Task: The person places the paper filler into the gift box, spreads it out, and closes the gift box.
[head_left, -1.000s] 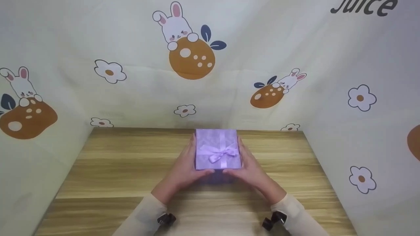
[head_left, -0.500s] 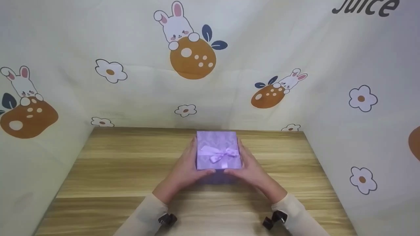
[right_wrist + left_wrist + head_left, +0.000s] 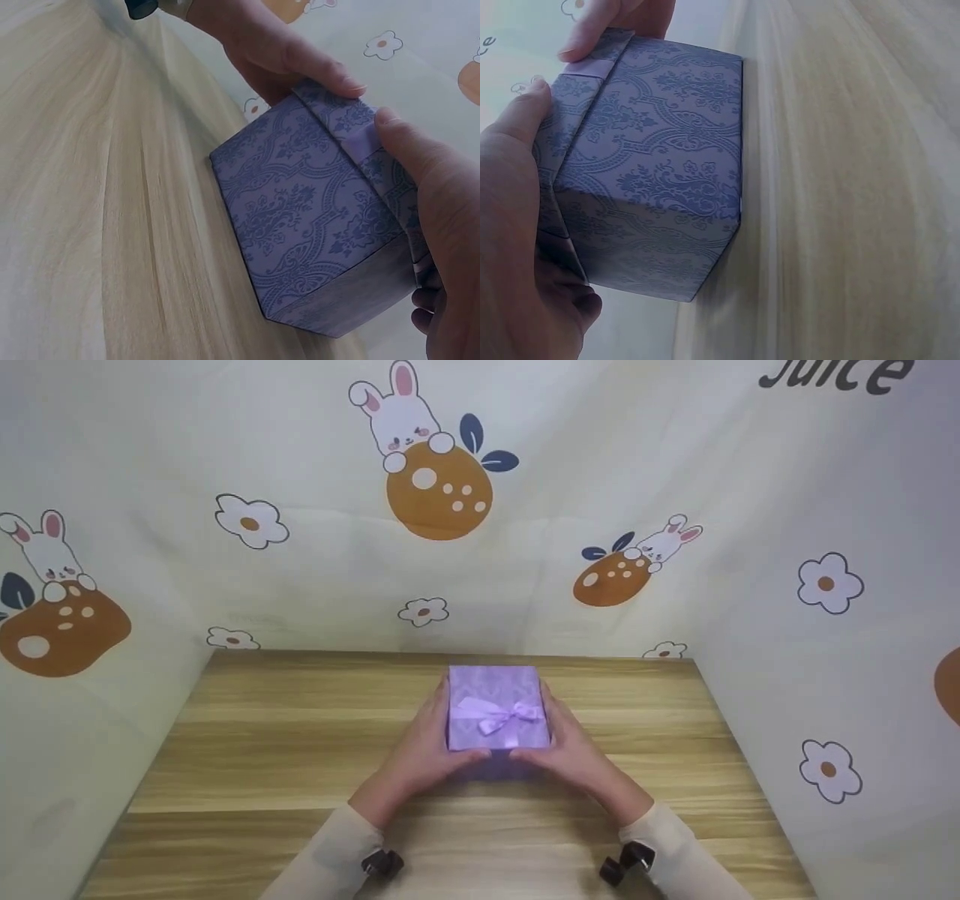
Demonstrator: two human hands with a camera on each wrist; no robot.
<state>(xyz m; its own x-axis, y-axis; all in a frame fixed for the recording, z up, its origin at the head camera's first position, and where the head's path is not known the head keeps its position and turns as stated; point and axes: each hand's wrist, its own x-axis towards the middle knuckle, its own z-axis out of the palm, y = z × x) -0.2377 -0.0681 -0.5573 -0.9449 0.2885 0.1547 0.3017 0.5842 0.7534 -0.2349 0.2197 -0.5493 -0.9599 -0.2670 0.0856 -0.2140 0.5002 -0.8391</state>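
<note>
A purple gift box [image 3: 491, 690] with a pale ribbon bow [image 3: 510, 715] on top stands at the middle of the table. Its damask-like pattern shows on the box body [image 3: 660, 127] in the left wrist view, with the bottom edge right at the tabletop. My left hand [image 3: 420, 742] grips the left side of the lid, thumb along the front. On the other side, my right hand [image 3: 577, 742] holds the lid the same way. Both thumbs press the lid's front band [image 3: 341, 124], close to the ribbon. The box's inside is hidden under the lid.
A wood-grain table [image 3: 285, 750] carries the box. Pale cloth [image 3: 315, 570] printed with rabbits, oranges and flowers hangs behind and at both sides. Small black devices [image 3: 628, 861] are strapped at both wrists, over light sleeves [image 3: 330, 847].
In the head view the far edge of the box's top has moved slightly nearer, so the top looks shorter. Both hands keep their grip and almost the same place.
</note>
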